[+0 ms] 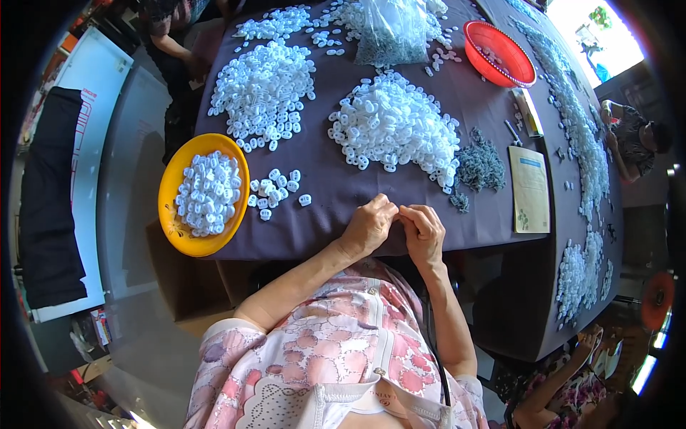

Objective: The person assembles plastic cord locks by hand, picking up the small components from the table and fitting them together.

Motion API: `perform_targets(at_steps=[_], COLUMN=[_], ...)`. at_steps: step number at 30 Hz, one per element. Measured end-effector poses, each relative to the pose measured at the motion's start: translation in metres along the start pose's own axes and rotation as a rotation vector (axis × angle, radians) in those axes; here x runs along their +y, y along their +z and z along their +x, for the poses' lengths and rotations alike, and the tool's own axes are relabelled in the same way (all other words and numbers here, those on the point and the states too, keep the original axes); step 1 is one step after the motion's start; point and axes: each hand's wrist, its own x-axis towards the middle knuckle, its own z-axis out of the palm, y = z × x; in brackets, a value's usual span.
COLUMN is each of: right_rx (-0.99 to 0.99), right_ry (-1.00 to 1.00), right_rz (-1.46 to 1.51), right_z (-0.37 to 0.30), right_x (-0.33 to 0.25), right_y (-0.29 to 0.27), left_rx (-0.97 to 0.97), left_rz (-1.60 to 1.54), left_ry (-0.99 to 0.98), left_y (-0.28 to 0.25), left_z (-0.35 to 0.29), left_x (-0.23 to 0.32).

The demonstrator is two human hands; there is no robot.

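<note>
Currently, hands: left hand (368, 225) and right hand (423, 232) pinched together, fingers curled; what they grip is hidden.
Done: yellow bowl (174, 187) part-filled with white pieces (209, 193).
Left: large white heaps (396, 129) on the cloth.

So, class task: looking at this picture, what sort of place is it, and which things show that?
Probably a small hand-assembly workshop. A dark-covered table bears heaps of small white plastic parts, a yellow bowl holds more, and other people sit at a neighbouring table with similar heaps.
</note>
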Motion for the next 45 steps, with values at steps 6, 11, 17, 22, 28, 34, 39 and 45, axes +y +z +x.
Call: perform_targets(at_steps=[6, 11, 17, 22, 28, 34, 39, 45], right_rx=[0.029, 0.014, 0.011, 0.004, -0.034, -0.019, -0.002, -0.031], right_ry=[-0.03, -0.049, -0.038, -0.035, -0.046, -0.012, 0.074, 0.1], right_rz=[-0.035, -0.059, -0.074, -0.073, -0.122, -0.122, -0.052, -0.037], right_z=[-0.001, -0.004, -0.002, -0.001, 0.0, 0.0, 0.0, -0.001], right_x=[-0.001, 0.001, -0.001, 0.0, 0.001, 0.002, -0.003, -0.005], right_y=[0.002, 0.002, 0.002, 0.004, 0.004, 0.005, 0.003, 0.003], left_rx=[-0.055, -0.145, -0.117, -0.123, -0.151, -0.144, -0.144, -0.158], left_rz=[-0.037, -0.03, 0.011, 0.041, 0.05, -0.117, -0.312, -0.375], left_ry=[0.001, 0.019, 0.003, 0.002, -0.04, -0.106, -0.291, -0.411], left_y=[-0.003, -0.006, -0.002, -0.004, -0.001, -0.008, -0.01, -0.014], left_z=[0.001, 0.001, 0.002, 0.003, 0.002, 0.014, 0.014, 0.017], left_x=[-0.003, -0.006, -0.007, -0.004, -0.003, -0.007, -0.009, -0.006])
